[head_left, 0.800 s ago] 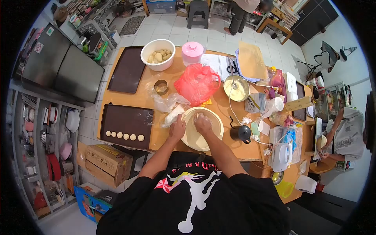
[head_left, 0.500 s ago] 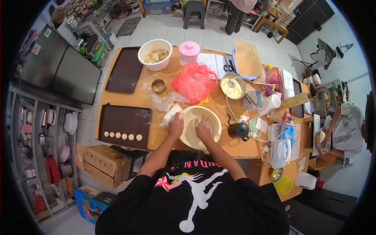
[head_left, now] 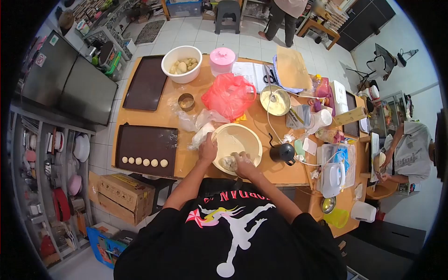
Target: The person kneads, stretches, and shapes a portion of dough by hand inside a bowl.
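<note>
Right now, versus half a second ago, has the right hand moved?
Yes: judged against the black pitcher, the right hand has moved toward the wearer's side of the cream bowl.

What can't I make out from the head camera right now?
Head view: how the fingertips of the right hand meet the dough; the hand itself hides them.
Head view: what the red plastic bag contains, if anything; its crumpled plastic hides the inside.
Head view: the notebook writing; too small to read.
Head view: the standing person's head; the top edge cuts it off.
</note>
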The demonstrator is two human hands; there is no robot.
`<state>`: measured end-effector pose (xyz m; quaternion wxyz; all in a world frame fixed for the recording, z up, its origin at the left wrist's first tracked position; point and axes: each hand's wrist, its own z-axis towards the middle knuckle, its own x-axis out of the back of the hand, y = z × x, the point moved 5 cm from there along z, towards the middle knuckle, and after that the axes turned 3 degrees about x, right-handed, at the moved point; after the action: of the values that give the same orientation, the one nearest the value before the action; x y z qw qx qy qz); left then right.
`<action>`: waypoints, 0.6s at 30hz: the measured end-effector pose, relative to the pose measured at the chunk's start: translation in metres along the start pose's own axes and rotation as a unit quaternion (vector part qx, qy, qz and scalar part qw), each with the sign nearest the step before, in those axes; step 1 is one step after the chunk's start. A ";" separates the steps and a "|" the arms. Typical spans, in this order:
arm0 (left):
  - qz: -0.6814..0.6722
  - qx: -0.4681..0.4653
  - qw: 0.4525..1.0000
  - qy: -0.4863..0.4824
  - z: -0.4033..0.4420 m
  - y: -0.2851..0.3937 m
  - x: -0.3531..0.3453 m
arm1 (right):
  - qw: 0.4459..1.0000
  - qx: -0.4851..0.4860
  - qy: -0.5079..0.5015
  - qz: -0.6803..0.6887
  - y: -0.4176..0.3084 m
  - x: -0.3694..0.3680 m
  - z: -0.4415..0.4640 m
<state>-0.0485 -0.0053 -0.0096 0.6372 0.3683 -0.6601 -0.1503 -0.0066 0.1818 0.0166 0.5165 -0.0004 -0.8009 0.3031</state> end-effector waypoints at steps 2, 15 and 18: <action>0.002 0.008 1.000 -0.004 -0.001 0.003 0.004 | 0.997 0.023 0.048 0.058 0.000 -0.011 0.007; 0.003 -0.022 1.000 -0.017 0.004 0.000 0.002 | 0.997 -0.077 0.026 -0.010 -0.001 -0.031 0.059; -0.019 -0.035 0.999 -0.020 0.002 0.002 0.005 | 0.996 -0.063 0.051 -0.027 0.000 -0.024 0.062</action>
<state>-0.0502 -0.0079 -0.0050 0.6333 0.3551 -0.6600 -0.1929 -0.0468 0.1445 -0.0209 0.5637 -0.0268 -0.7907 0.2373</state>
